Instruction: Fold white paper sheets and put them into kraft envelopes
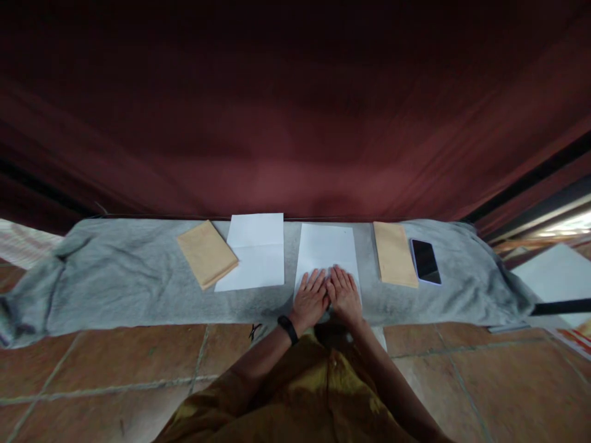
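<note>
My left hand point(311, 298) lies flat on the near part of a white sheet of paper point(327, 245), fingers stretched out. Beside it, my right hand point(344, 295) rests on the same sheet with its fingers extended, the two hands touching or nearly so at the thumbs. To the left lies a second white sheet point(258, 258) with a crease across it. A tan envelope point(207, 253) sits at a slant and overlaps that sheet's left edge. On the right is another stack of tan envelopes point(395, 253).
A grey cloth point(129, 271) covers the narrow bench. Right of the envelopes lies a phone point(425, 261) with a dark screen. A dark red fabric wall point(277, 135) rises behind the bench. Brown floor tiles point(138, 357) show in front, and a white panel point(554, 277) stands at far right.
</note>
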The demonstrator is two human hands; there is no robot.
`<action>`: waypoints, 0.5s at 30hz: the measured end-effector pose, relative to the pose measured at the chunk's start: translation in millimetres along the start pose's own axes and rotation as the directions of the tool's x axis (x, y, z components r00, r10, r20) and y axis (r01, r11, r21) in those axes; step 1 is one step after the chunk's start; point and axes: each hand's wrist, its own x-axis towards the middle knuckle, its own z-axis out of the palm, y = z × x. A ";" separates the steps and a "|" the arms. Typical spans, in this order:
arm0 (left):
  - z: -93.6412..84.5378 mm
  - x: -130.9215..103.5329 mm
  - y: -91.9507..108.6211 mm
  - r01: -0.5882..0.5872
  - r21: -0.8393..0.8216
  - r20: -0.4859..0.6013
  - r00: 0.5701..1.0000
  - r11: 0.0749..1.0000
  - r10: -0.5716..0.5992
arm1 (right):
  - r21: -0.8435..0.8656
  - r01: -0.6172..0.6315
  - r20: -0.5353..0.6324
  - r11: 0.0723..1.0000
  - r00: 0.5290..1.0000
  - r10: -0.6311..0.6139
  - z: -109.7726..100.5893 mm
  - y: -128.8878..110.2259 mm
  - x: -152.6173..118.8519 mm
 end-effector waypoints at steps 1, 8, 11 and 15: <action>-1.0 -0.5 -0.8 -0.004 -0.002 0.009 1.000 1.000 0.004 | -0.019 -0.012 0.000 1.000 1.000 0.012 -1.6 1.2 -3.3; -4.9 -4.5 -5.1 -0.014 -0.010 0.017 1.000 1.000 0.015 | -0.089 -0.109 -0.033 0.990 0.994 0.107 -7.3 13.7 -17.3; -4.4 -5.1 -3.7 -0.018 -0.009 0.017 1.000 1.000 0.018 | -0.092 -0.135 -0.056 0.986 0.990 0.131 -7.5 17.2 -23.6; -4.3 -5.6 -2.8 -0.014 -0.018 0.015 1.000 1.000 0.015 | -0.088 -0.177 -0.076 0.980 0.982 0.170 -9.2 20.7 -31.5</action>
